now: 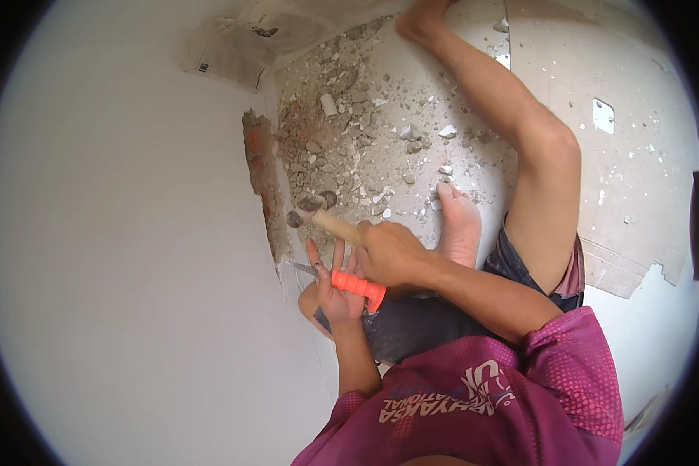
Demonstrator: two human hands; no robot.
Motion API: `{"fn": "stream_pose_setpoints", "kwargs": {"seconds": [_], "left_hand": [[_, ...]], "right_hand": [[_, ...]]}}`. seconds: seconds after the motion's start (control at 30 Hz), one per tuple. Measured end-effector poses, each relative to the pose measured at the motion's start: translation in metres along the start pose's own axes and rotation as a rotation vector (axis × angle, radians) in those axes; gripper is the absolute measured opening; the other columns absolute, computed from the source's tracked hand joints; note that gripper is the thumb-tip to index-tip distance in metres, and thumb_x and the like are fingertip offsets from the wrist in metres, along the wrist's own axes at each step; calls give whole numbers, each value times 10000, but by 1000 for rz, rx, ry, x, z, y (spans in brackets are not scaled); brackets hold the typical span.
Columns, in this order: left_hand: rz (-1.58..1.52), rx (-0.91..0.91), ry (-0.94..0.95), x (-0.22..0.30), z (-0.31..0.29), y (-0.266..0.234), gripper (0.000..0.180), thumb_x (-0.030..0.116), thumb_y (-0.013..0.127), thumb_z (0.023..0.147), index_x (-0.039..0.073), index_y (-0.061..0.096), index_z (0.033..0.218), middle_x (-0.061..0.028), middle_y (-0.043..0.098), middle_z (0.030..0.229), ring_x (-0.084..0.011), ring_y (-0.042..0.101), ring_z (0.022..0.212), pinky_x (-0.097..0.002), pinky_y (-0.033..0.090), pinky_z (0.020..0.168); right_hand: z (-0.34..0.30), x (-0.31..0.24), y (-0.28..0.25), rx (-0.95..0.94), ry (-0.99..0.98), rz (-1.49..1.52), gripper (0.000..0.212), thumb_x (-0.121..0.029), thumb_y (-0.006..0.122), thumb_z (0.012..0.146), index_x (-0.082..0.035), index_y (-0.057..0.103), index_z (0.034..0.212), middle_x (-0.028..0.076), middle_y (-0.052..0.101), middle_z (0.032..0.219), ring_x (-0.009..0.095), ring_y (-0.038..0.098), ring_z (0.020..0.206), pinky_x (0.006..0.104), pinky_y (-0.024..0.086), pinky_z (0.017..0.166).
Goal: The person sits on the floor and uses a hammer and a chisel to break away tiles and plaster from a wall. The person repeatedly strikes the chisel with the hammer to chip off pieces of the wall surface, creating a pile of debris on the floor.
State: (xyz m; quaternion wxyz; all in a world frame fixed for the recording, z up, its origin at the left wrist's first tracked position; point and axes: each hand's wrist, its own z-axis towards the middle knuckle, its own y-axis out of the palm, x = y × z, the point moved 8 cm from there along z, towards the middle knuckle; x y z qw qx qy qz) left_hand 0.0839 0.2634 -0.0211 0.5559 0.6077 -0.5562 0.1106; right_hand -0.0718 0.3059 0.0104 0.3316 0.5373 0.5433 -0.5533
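Observation:
My right hand (pixel 394 252) is closed around the wooden handle of a hammer (pixel 339 227). The dark hammer head points away to the left, close to the broken strip of wall (pixel 262 175). Below it my left hand (pixel 340 304) is turned palm up, several fingers stretched out. A chisel (pixel 352 285) with a ribbed orange grip and flared guard lies across that palm, held loosely. Its thin metal shaft reaches left to the wall's lower edge; the tip is hard to make out. In the broken strip, bare brownish masonry shows through the plaster.
Rubble (pixel 349 124) of plaster and mortar chunks covers the floor beside the wall. A dusty sheet (pixel 237 50) lies at the far left corner. Cardboard (pixel 621 186) with a cut-out hole covers the floor at right. My bent leg (pixel 547 147) and bare foot (pixel 460 229) border the debris.

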Motion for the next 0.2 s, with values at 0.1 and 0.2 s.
{"fn": "stream_pose_setpoints", "kwargs": {"seconds": [0.1,0.2], "left_hand": [[3,-194,-40,-4,-6,6,614,343,475,1026,289,170,1557,-275,168,1577,-502,202,1437,-608,266,1146],[65,-19,-56,-37,-10,-23,528,265,510,1020,142,312,1494,-217,443,1365,-357,489,1240,-555,377,1096]], "right_hand": [[-29,7,23,-62,44,-75,277,-134,546,836,99,575,982,303,643,756,475,648,723,544,508,673],[-67,0,22,-195,61,-168,430,-128,605,820,-8,486,1215,268,663,832,444,663,773,525,515,688]]}}
